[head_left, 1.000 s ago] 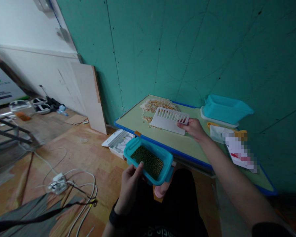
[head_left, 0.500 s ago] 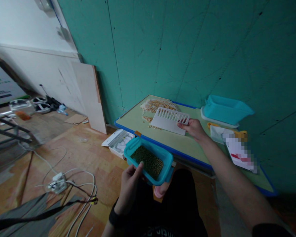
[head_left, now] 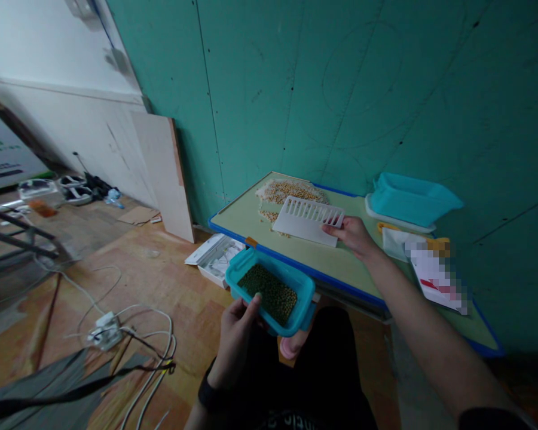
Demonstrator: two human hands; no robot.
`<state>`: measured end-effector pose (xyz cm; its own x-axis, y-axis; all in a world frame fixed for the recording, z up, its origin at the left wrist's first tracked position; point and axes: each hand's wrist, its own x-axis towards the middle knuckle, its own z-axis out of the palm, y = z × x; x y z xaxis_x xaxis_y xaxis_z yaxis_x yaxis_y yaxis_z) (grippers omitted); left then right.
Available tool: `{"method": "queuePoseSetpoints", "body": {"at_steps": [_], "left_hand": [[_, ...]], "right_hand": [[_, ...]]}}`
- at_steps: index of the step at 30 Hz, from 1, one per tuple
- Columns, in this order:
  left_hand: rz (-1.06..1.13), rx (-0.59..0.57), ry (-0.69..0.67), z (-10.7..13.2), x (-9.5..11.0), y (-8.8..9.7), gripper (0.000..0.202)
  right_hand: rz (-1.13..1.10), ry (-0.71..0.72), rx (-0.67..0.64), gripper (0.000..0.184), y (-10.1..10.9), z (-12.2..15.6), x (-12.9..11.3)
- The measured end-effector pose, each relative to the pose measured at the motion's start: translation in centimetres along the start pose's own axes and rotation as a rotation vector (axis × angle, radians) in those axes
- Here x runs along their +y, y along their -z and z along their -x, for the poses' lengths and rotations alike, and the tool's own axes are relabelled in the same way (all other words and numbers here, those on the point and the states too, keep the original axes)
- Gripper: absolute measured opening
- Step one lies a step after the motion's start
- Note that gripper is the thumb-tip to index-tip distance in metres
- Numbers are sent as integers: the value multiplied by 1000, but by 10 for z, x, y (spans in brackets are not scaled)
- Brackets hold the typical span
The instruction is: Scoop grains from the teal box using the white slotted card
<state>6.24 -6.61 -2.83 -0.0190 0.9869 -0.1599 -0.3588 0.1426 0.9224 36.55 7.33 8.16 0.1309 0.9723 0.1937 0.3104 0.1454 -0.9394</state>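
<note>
My left hand (head_left: 240,325) grips the near side of a turquoise plastic container (head_left: 302,283), thumb over the rim. Dark green beans (head_left: 264,289) cover its bottom, with some pale yellow ones at the right end. The container is held just off the table's front edge. In my right hand (head_left: 352,234) is a white slotted scraper (head_left: 302,233), gripped at its right end with the thumb on top. The scraper is tilted over the table (head_left: 363,263), slots toward the far side. Behind it lies a spread heap of yellow beans mixed with white grains (head_left: 291,190); a few stray beans lie near its left edge.
A larger turquoise bin (head_left: 412,200) rests on a white lid (head_left: 424,227) at the table's back right. Nearer are a white and yellow cloth-like item (head_left: 394,243) and a partly blurred packet (head_left: 434,280). An open white box (head_left: 217,263) and cables (head_left: 165,334) are on the floor.
The scraper has shifted very slightly and tilted a little, its left end a touch lower. The container in my left hand stays in place.
</note>
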Motion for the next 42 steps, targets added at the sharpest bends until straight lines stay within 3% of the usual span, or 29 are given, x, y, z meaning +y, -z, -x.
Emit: {"method": "queuePoseSetpoints", "body": {"at_steps": [13, 22, 26, 31, 35, 38, 42], "left_hand": [[0, -6, 8, 1, 4, -2, 47], [27, 63, -4, 2, 8, -7, 48], [23, 95, 7, 3, 17, -13, 49], [-11, 114, -22, -3, 25, -16, 49], [23, 128, -13, -7, 25, -18, 50], [25, 133, -19, -8, 25, -17, 50], [19, 132, -23, -11, 26, -12, 50]], "right_hand": [[33, 43, -54, 55, -3, 7, -7], [32, 29, -91, 57, -6, 20, -12], [122, 85, -57, 49, -14, 42, -22], [263, 195, 58, 35, -34, 92, -31], [324, 257, 59, 27, -50, 118, -34], [313, 284, 82, 27, -54, 111, -35], [352, 298, 230, 31, -46, 77, -33]]}}
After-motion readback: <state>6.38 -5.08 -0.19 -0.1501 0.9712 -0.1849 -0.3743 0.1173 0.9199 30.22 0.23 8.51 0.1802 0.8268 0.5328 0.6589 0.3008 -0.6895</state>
